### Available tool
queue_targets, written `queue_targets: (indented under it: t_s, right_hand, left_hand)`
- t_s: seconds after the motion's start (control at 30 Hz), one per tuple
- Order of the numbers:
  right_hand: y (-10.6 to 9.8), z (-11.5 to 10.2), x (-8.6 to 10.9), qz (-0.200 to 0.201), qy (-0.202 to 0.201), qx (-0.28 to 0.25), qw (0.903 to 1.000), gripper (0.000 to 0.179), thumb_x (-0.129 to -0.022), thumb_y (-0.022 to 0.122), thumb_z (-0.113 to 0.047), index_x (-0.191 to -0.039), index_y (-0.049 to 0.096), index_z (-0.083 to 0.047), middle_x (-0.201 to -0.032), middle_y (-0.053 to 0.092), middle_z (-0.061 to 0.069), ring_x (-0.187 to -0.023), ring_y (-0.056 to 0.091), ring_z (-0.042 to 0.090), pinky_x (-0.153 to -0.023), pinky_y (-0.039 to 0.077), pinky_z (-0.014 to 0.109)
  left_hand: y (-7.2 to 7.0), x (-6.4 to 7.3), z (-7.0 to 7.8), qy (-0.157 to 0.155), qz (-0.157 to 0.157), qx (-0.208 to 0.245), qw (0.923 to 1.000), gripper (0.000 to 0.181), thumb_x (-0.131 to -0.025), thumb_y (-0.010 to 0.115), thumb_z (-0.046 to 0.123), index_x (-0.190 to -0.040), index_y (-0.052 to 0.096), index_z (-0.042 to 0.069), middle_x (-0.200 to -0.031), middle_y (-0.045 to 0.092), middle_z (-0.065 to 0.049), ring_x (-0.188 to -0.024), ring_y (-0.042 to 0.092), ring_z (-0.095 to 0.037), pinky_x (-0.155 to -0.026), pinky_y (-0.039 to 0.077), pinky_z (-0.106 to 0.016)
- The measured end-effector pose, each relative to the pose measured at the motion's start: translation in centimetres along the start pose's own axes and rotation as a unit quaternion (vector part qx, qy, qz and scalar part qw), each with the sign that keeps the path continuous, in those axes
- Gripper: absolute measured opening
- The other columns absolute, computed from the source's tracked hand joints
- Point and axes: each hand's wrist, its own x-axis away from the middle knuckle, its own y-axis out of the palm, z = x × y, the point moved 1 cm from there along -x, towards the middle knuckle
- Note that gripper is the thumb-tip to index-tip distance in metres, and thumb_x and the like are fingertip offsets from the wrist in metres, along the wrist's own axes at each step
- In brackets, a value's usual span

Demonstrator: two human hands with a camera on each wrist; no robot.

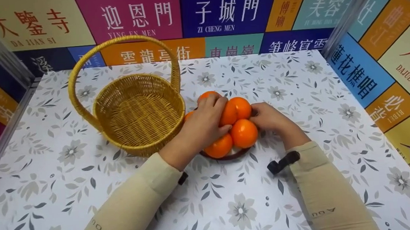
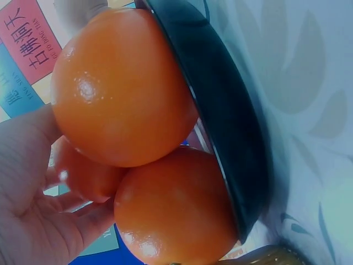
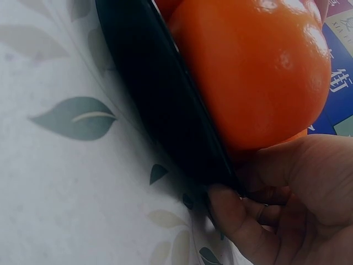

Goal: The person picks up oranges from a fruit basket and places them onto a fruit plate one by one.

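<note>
Several glossy oranges (image 1: 245, 133) are heaped on a dark round plate (image 1: 233, 156), to the right of a wicker basket. My left hand (image 1: 203, 122) reaches over the heap from the left, its fingers and thumb curled round an orange (image 1: 228, 114) on top. In the left wrist view, that orange (image 2: 88, 172) shows partly behind two nearer ones. At the plate's right side my right hand (image 1: 267, 117) pinches the rim. The right wrist view shows its thumb and fingers (image 3: 231, 212) on the plate's edge (image 3: 160, 105), just below an orange (image 3: 253, 72).
The yellow wicker basket (image 1: 142, 112) with a tall arched handle (image 1: 122, 39) stands close on the left, no fruit inside it. A floral cloth (image 1: 242, 210) covers the table. Colourful panels with lettering (image 1: 229, 9) wall in the back and sides.
</note>
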Motion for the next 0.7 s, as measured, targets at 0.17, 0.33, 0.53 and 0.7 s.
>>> queue_targets:
  t_s: [0.17, 0.33, 0.53, 0.7]
  right_hand:
    - [-0.01, -0.07, -0.13, 0.007, -0.011, 0.012, 0.9998, 0.031, -0.089, 0.06, -0.008, -0.119, 0.07, -0.002, -0.11, 0.07, 0.015, -0.097, 0.06, 0.028, -0.09, 0.048, 0.038]
    - [0.03, -0.17, -0.39, 0.004, -0.01, 0.018, 0.9998, 0.031, -0.091, 0.061, -0.009, -0.119, 0.07, -0.002, -0.111, 0.071, 0.014, -0.097, 0.061, 0.027, -0.09, 0.048, 0.037]
    - [0.03, -0.19, -0.61, -0.002, -0.003, 0.013, 0.9999, 0.032, -0.091, 0.061, -0.01, -0.121, 0.069, -0.002, -0.113, 0.071, 0.015, -0.099, 0.061, 0.028, -0.092, 0.048, 0.038]
    - [-0.11, -0.16, -0.73, -0.001, -0.006, 0.012, 0.9999, 0.031, -0.09, 0.062, -0.01, -0.12, 0.07, -0.003, -0.112, 0.071, 0.015, -0.098, 0.062, 0.028, -0.091, 0.049, 0.038]
  left_hand:
    - [0.02, 0.03, -0.02, -0.001, -0.001, 0.003, 1.0, 0.062, -0.094, 0.074, 0.041, -0.144, 0.046, 0.015, -0.141, 0.047, -0.009, -0.129, 0.05, -0.03, -0.091, 0.057, -0.05]
    - [-0.02, 0.22, -0.13, 0.002, 0.001, 0.004, 1.0, 0.062, -0.095, 0.073, 0.04, -0.145, 0.046, 0.014, -0.142, 0.047, -0.01, -0.13, 0.049, -0.03, -0.093, 0.057, -0.048]
    - [-0.02, 0.49, -0.24, 0.009, 0.012, 0.003, 0.9999, 0.063, -0.097, 0.071, 0.038, -0.147, 0.045, 0.01, -0.144, 0.047, -0.012, -0.131, 0.049, -0.032, -0.096, 0.057, -0.047]
    - [-0.25, 0.71, -0.45, 0.017, 0.017, 0.002, 0.9997, 0.06, -0.099, 0.068, 0.036, -0.148, 0.046, 0.009, -0.143, 0.048, -0.014, -0.129, 0.05, -0.032, -0.1, 0.056, -0.046]
